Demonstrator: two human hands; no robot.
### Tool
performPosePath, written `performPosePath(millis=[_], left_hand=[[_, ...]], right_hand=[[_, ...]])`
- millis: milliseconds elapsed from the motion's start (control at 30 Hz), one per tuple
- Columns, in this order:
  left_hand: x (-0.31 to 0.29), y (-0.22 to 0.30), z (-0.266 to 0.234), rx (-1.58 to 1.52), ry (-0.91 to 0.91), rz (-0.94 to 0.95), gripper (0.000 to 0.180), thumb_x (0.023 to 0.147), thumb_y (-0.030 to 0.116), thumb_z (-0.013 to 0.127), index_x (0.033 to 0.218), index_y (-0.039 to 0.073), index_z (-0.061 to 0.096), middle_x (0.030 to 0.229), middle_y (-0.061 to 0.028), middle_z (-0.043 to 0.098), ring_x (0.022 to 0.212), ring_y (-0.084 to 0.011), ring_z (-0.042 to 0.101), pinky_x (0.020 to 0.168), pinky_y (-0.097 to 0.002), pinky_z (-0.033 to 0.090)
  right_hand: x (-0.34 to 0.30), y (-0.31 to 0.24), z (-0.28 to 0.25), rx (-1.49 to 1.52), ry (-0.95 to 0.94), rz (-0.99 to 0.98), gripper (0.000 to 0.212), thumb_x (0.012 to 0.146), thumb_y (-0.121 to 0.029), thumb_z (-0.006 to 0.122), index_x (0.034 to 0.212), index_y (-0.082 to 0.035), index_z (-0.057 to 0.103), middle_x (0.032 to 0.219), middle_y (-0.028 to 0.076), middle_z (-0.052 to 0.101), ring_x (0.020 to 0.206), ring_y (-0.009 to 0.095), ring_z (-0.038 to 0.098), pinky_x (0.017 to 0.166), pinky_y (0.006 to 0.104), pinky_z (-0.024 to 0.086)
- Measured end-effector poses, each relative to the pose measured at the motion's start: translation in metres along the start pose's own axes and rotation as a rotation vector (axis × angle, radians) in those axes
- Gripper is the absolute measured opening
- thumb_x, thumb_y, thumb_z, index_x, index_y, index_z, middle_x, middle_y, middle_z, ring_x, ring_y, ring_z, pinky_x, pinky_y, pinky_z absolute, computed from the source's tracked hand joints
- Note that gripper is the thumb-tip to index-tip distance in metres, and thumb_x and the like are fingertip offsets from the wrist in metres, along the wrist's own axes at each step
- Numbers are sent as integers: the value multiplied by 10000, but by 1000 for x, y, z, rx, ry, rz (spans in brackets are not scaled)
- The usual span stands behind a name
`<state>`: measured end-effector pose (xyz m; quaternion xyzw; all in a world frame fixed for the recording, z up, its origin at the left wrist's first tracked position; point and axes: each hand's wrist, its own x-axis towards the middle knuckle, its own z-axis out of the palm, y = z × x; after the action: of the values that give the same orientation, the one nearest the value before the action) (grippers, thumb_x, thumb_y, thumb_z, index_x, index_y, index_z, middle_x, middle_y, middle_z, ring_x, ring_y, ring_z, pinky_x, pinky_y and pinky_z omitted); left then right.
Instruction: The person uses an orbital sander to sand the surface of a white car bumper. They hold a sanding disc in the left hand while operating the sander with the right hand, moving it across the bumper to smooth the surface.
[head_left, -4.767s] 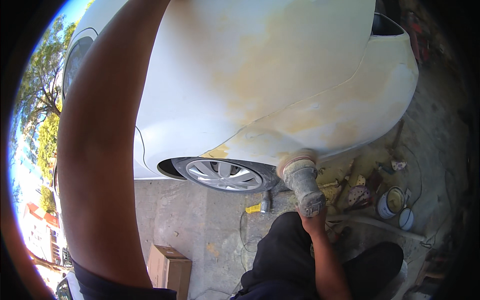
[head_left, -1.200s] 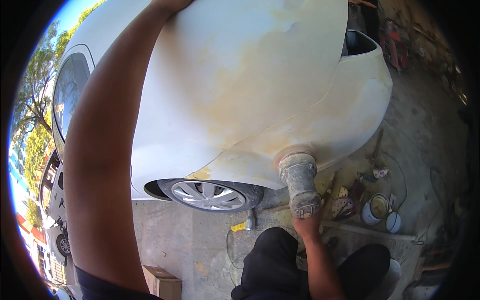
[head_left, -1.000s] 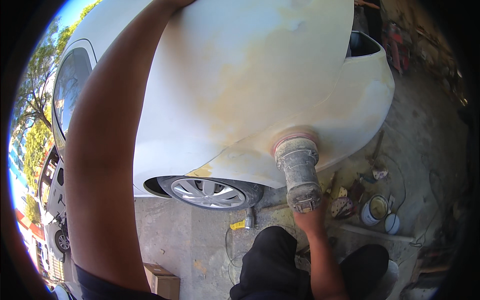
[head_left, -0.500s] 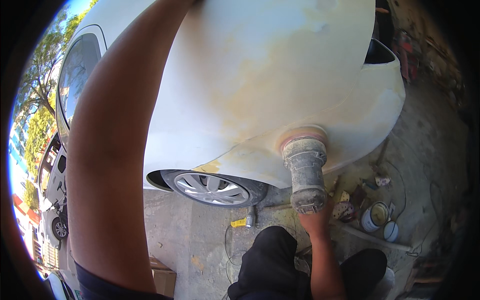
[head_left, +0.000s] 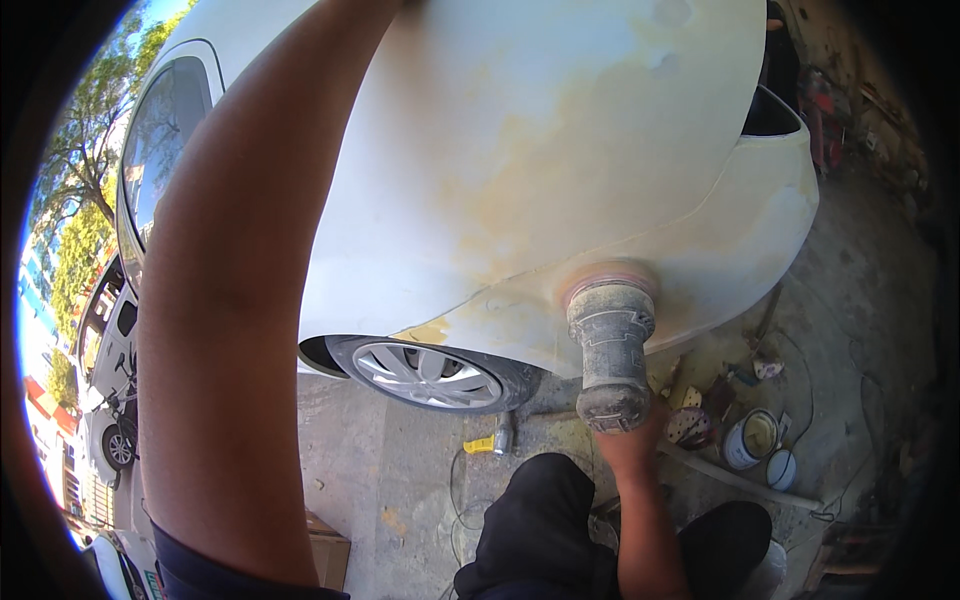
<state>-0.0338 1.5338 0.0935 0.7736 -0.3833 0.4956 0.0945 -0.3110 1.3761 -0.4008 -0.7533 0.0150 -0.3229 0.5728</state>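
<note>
A dusty grey power sander (head_left: 612,350) has its round reddish pad (head_left: 605,275) against the lower bumper of a white car (head_left: 420,240), just below a seam. My right hand (head_left: 632,445) grips the sander from behind its near end; most of the fingers are hidden by the tool. The pad's rim looks blurred. Yellowish filler patches (head_left: 575,130) spread over the panel above. My left arm (head_left: 235,280) stretches up across the car's side, and its hand lies beyond the top edge of the picture.
Below the panel is the car's wheel (head_left: 430,375). A yellow-and-grey connector (head_left: 490,440) with a cord lies on the concrete. Right of my legs sit an open can (head_left: 750,438), sanding discs (head_left: 688,425) and a pole (head_left: 740,478). A cardboard box (head_left: 327,555) stands lower left.
The view has shifted slightly, so the car appears a little farther right. The sander stays against nearly the same area of the bumper, with my right hand still holding it.
</note>
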Motion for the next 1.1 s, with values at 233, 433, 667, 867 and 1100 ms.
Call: performPosePath(millis=[233, 433, 667, 867, 1100], left_hand=[[-1, 2, -1, -5, -13, -14, 867, 1008, 609, 645, 1549, -55, 512, 1498, -316, 610, 1399, -430, 604, 1202, -454, 451], [-4, 12, -11, -6, -33, -75, 856, 1023, 580, 643, 1573, -58, 487, 1527, -322, 585, 1431, -426, 579, 1224, -450, 430], [-8, 3, -7, -56, -26, -40, 852, 1024, 515, 669, 1599, -74, 447, 1567, -330, 546, 1484, -413, 530, 1253, -441, 391], [-5, 17, -1, -18, -26, -50, 850, 1012, 491, 676, 1602, -73, 439, 1575, -329, 537, 1483, -419, 529, 1251, -446, 391], [-9, 19, -5, -60, -33, -50, 843, 1001, 494, 686, 1575, -84, 469, 1534, -338, 572, 1423, -435, 583, 1212, -452, 439]], right_hand=[[-11, 17, -3, -63, 34, -86, 401, 743, -137, 931, 1068, -10, 735, 931, 132, 780, 861, 308, 776, 792, 432, 602], [5, -1, 15, 61, -62, -50, 441, 710, -198, 972, 1028, -27, 720, 916, 193, 777, 869, 376, 789, 765, 439, 619], [11, -3, -19, -57, -10, -14, 441, 733, -144, 919, 1114, -17, 738, 959, 195, 778, 926, 391, 780, 814, 448, 613], [42, 16, -65, -191, 250, -215, 572, 827, -143, 900, 1307, 32, 642, 1173, 202, 760, 956, 331, 780, 856, 426, 612], [100, -18, -132, 399, 186, 267, 201, 867, -24, 792, 1033, 4, 684, 807, 70, 687, 605, 163, 627, 571, 331, 517]])
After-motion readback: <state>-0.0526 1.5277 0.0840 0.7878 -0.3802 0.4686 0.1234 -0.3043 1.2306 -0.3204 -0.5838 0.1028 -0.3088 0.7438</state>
